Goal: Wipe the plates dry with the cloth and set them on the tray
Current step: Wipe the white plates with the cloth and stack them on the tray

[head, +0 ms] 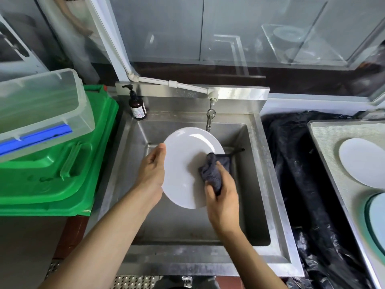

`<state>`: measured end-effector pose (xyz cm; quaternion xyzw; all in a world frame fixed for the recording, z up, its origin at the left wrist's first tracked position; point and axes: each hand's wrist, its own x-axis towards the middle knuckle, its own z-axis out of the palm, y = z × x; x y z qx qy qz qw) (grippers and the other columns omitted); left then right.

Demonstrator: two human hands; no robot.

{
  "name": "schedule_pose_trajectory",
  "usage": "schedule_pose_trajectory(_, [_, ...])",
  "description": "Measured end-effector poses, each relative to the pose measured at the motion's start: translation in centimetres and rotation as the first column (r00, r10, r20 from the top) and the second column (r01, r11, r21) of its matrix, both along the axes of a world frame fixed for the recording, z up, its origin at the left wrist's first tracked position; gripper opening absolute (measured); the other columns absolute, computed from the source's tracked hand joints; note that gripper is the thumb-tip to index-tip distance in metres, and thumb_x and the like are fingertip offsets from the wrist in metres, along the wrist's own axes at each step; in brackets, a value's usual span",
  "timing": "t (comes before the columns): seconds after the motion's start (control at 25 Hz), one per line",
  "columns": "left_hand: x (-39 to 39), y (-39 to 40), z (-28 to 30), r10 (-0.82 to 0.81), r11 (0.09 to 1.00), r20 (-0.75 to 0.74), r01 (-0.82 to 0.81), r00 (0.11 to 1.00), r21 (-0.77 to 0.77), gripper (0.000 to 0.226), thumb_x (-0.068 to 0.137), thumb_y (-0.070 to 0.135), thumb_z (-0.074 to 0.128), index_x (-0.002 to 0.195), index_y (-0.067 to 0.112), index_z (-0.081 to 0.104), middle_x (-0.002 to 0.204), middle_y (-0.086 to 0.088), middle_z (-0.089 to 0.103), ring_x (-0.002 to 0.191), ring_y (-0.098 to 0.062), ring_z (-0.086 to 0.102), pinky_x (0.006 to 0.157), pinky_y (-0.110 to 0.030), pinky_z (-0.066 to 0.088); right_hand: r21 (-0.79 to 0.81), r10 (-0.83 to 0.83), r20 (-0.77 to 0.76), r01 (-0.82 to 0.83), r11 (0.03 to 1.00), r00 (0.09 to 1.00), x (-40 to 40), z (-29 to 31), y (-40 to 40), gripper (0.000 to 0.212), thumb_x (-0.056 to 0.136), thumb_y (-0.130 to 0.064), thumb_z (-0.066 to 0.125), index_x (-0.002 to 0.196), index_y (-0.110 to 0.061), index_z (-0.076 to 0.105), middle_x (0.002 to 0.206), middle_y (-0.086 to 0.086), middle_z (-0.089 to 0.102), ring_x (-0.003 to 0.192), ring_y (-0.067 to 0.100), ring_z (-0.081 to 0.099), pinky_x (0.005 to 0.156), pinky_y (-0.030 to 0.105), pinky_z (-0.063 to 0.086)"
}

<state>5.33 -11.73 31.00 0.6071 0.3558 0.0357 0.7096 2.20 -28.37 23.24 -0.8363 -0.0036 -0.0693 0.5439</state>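
- There, over the basin of the steel sink, a white oval plate was held tilted, its smooth glossy face turned toward the camera and free of any pattern.
- The left hand supported the plate at its left rim, palm against the edge and fingers mostly straight, the fingertips hidden behind the plate.
- The right hand gripped a bunched dark grey cloth, fingers curled round it, and pressed it onto the lower right part of the plate's face; a loose flap of the cloth hung out past the plate's right edge.
- Above the plate, a tap hung from a white pipe, and a brown pump soap bottle stood on the sink's back left corner.
- To the right, a metal tray with a pale liner held a second white plate lying flat and, nearer the camera, a glass-edged plate partly cut off by the frame.
- Between sink and tray lay crumpled black plastic sheeting.
- To the left, a clear plastic box with a blue strip inside sat tilted on a green crate lid.
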Motion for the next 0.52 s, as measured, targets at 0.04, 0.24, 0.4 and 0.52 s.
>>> schedule_pose_trajectory(0.04, [-0.3, -0.2, 0.1, -0.019, 1.0, -0.001, 0.019, 1.0, 0.005, 0.034, 0.098, 0.05, 0.056, 0.068, 0.061, 0.069, 0.074, 0.024, 0.072, 0.09, -0.01, 0.067, 0.085, -0.035, 0.055, -0.001, -0.059, -0.026, 0.059, 0.998, 0.998, 0.9, 0.1, -0.3, 0.059, 0.092, -0.011, 0.064, 0.149, -0.019, 0.051, 0.152, -0.002, 0.052, 0.141, 0.016, 0.046, 0.119, 0.047, 0.037])
schedule_pose_trajectory(0.24, [-0.8, -1.0, 0.0, -0.06, 0.998, 0.04, 0.061, 0.997, -0.021, 0.023, 0.1, 0.044, 0.056, 0.084, 0.042, 0.073, 0.092, 0.019, 0.075, 0.106, -0.014, 0.066, 0.101, -0.038, 0.051, 0.043, -0.033, 0.069, 0.03, 0.999, 0.997, 4.8, 2.9, 0.8, 0.058, 0.094, -0.011, 0.064, 0.15, -0.017, 0.049, 0.155, -0.004, 0.049, 0.145, 0.011, 0.042, 0.122, 0.04, 0.032])
schedule_pose_trajectory(0.4, [-0.7, -1.1, 0.7, -0.086, 0.996, 0.094, 0.088, 0.992, -0.024, 0.025, 0.104, 0.028, 0.053, 0.091, 0.025, 0.075, 0.092, 0.008, 0.078, 0.095, -0.014, 0.071, 0.087, -0.029, 0.055, -0.033, 0.288, 0.248, -0.289, 0.957, 0.925, 4.0, 4.8, 3.1, 0.059, 0.089, -0.017, 0.059, 0.148, -0.018, 0.05, 0.156, 0.0, 0.048, 0.146, 0.012, 0.042, 0.121, 0.039, 0.034])
schedule_pose_trajectory(0.52, [-0.4, 0.0, 1.3, -0.019, 0.995, 0.076, 0.027, 0.997, -0.099, 0.033, 0.101, 0.03, 0.058, 0.074, 0.03, 0.077, 0.079, 0.006, 0.077, 0.082, -0.015, 0.072, 0.083, -0.033, 0.056, -0.109, 0.45, 0.27, -0.437, 0.893, 0.851, 0.4, 3.3, 3.1, 0.058, 0.09, -0.021, 0.061, 0.147, -0.023, 0.049, 0.157, -0.001, 0.047, 0.147, 0.012, 0.041, 0.12, 0.045, 0.036])
